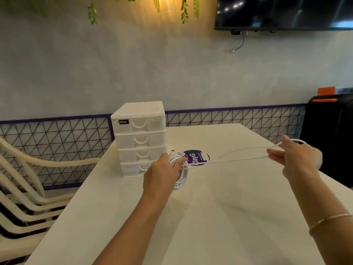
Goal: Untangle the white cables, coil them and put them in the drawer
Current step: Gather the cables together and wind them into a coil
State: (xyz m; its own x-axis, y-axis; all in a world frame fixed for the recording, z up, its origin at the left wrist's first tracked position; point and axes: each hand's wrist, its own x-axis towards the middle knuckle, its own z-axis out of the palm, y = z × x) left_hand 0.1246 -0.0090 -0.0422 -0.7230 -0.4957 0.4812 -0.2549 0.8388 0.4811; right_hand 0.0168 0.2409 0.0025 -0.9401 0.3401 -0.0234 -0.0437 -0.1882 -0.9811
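Left hand [162, 173] grips white cable coil [180, 172] beside 4-drawer unit [139, 138]; right hand [294, 155] pinches the cable's 2 loose strands, stretched taut above table [210, 217].

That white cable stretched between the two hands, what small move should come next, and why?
Probably the right hand should bring its stretch of white cable back to the left hand and lay on another loop. The left hand already holds a coil, a loose length still spans the gap, and all the drawers of the drawer unit look closed.
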